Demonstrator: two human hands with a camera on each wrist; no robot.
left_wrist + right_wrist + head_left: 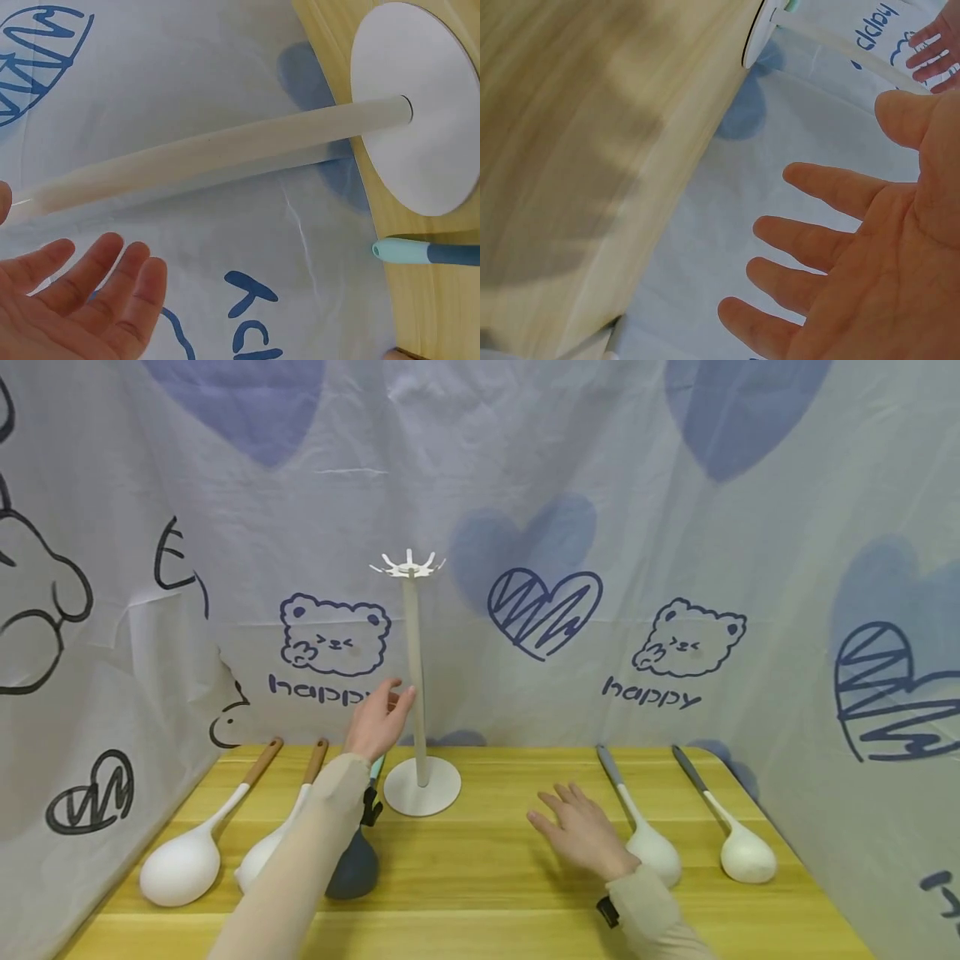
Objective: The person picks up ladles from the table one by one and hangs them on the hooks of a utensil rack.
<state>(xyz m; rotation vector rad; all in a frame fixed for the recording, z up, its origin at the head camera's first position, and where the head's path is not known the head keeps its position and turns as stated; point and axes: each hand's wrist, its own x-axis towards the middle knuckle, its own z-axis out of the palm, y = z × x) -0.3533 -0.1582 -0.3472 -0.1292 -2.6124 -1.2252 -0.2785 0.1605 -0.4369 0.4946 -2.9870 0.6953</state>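
A white utensil stand [415,668] rises at the back of the table, with a round base and a crown of hooks. Beside its pole is my left hand [380,720], its fingers loosely spread; the left wrist view shows a gap between the fingers and the pole [217,154]. My right hand [583,831] hovers over the table's right half, fingers apart and palm bare in the right wrist view. Nearest to it lies a pale ladle with a grey handle [654,852]. Under the left forearm lies a dark blue ladle [354,867], partly hidden, its handle mint-tipped.
Two white ladles with brown handles lie at the left, one outermost [180,868] and one partly behind the forearm [258,860]. A cream ladle [747,854] with a dark handle lies far right. Printed cloth [517,710] hangs around the wooden table [465,877].
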